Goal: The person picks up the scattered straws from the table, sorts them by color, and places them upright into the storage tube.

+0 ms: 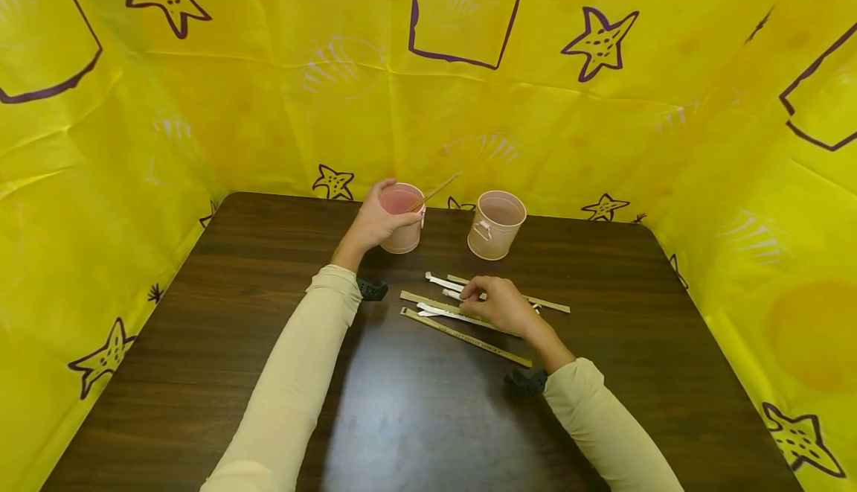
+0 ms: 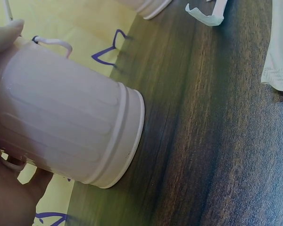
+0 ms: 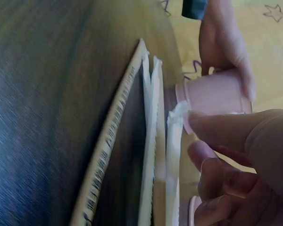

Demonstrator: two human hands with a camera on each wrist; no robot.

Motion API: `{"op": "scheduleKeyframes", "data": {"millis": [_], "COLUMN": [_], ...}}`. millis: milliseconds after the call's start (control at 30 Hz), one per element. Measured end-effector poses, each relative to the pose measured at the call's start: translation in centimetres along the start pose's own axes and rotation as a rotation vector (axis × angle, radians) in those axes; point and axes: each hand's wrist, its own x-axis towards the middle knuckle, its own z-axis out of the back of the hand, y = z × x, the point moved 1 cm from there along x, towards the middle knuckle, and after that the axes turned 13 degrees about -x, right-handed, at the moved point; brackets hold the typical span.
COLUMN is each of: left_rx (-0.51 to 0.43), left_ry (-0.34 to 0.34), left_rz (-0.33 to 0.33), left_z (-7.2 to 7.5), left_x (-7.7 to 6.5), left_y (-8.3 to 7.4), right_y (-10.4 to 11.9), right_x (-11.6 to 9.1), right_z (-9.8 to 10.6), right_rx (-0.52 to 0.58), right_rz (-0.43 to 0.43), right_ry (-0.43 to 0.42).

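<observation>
My left hand (image 1: 375, 222) grips a pale pink bucket (image 1: 403, 240) by its upper part, thumb and fingers on opposite sides. A thin tan stick (image 1: 440, 188) leans out over that bucket's rim. In the left wrist view the bucket (image 2: 61, 108) stands on the table. My right hand (image 1: 498, 306) is over several long, narrow strips, its fingers loosely curled. A gap shows between thumb and forefinger in the right wrist view, beside a white paper strip (image 3: 174, 155). Close by lies a tan strip with printed characters (image 3: 111, 136). Part of the pile is hidden under the hand.
A second pink bucket (image 1: 492, 243) with a small side handle stands right of the first, near the table's back edge. Dark brown wood makes up the table (image 1: 268, 254). Yellow cloth (image 1: 281, 120) with drawn starfish surrounds the back and sides.
</observation>
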Motion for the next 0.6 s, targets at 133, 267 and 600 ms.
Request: {"op": "scheduleKeyframes", "data": {"millis": [133,267,600], "left_rx": [-0.003,-0.008,-0.006], "left_ry": [0.001,-0.001,0.0], "left_rz": [-0.004,-0.006,0.004], "left_z": [0.0,0.0,0.0], "left_x": [0.1,0.0,-0.1], "left_y": [0.0,-0.1,-0.1], "right_y": [0.6,1.0,1.0], "right_x": [-0.4,-0.5,-0.3], "right_z": [-0.5,-1.0,-2.4], "right_rx": [-0.038,-0.095,-0.183], "right_rz": [0.04,0.019,-0.023], "right_ry": [0.0,-0.023,-0.066]}}
